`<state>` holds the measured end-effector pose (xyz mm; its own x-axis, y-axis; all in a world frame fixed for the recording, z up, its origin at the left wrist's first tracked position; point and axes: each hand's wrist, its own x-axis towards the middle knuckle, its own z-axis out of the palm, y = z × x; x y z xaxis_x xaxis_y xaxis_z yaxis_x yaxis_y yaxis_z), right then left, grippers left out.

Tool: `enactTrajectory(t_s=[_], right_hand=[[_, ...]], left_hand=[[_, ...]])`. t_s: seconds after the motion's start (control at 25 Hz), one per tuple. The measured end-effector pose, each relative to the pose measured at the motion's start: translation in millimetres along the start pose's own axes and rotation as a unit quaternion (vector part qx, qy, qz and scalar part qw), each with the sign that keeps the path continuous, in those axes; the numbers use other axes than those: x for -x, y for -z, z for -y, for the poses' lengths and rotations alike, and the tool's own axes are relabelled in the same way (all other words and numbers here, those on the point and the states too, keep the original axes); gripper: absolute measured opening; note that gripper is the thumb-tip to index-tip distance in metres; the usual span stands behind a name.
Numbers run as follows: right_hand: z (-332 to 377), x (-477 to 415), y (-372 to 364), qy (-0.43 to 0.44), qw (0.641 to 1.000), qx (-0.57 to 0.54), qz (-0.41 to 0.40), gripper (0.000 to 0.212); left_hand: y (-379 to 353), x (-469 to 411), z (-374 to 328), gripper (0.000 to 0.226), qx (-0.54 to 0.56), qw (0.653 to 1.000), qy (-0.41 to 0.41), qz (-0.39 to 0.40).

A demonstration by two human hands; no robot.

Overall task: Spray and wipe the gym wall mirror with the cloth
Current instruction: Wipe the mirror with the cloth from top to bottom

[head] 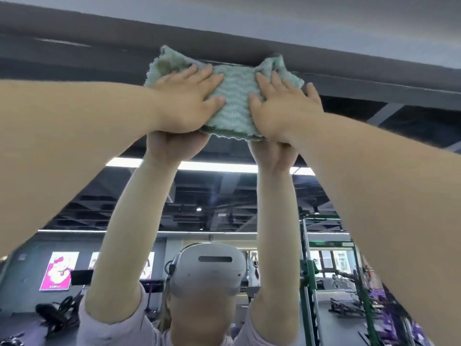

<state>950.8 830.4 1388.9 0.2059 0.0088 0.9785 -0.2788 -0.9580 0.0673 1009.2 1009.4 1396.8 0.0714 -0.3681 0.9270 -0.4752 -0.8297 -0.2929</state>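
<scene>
High on mirror (pixel 224 196), left hand (pixel 185 103), right hand (pixel 282 111) pressing cloth (pixel 233 101)

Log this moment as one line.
phase: wipe | left hand: flat on cloth | right hand: flat on cloth | spot: top edge of mirror

A dark grey beam (pixel 74 38) ran across the top, with a paler ceiling (pixel 299 11) above it. Lower down, a long white light strip (pixel 217 167) glowed beneath exposed black ductwork (pixel 194 193), and a small round lamp (pixel 198 209) shone among the ducts. On the grey back wall hung a pink poster (pixel 59 270), with a second poster (pixel 94 259) just beside it, partly hidden. A green metal rack (pixel 309 270) stood upright to the right, near bright windows (pixel 331 260). A black exercise machine (pixel 57 313) sat low on the floor at the left, and purple equipment (pixel 389 318) was blurred at the right.
</scene>
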Motion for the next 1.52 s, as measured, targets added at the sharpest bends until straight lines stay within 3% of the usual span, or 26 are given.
enactTrajectory(t_s=[0.24,0.36,0.48,0.68,0.8,0.92,1.12,1.36,1.52], right_hand=[[-136,38,-6,-0.064,0.998,-0.005,-0.002,0.057],[-160,34,-5,-0.062,0.998,-0.009,0.006,0.057],[-127,8,1,-0.026,1.0,-0.017,0.005,0.058],[-13,-11,4,0.081,0.996,-0.033,0.003,0.058],[42,-11,-1,0.099,0.994,-0.038,-0.004,0.06],[48,-12,0,0.07,0.997,-0.014,-0.01,0.061],[-32,-5,3,-0.012,1.0,-0.005,-0.003,0.063],[-169,94,-4,-0.121,0.992,-0.001,0.031,0.062],[-188,110,-12,-0.126,0.991,-0.006,0.035,0.065]], left_hand=[[-26,-48,-134,0.06,-0.01,0.998,-0.061,0.012],[-24,-58,-142,0.062,-0.032,0.996,-0.082,0.017],[-12,-51,-112,0.067,-0.046,0.998,-0.034,0.033],[6,-4,-19,0.068,-0.03,0.994,0.09,0.045],[9,31,31,0.068,-0.013,0.991,0.125,0.044],[6,25,40,0.066,-0.01,0.993,0.119,0.014],[-4,-21,-27,0.065,-0.021,0.998,0.051,0.016],[-41,-26,-185,0.066,-0.01,0.998,-0.057,0.025],[-52,-12,-220,0.066,-0.033,0.997,-0.068,0.022]])
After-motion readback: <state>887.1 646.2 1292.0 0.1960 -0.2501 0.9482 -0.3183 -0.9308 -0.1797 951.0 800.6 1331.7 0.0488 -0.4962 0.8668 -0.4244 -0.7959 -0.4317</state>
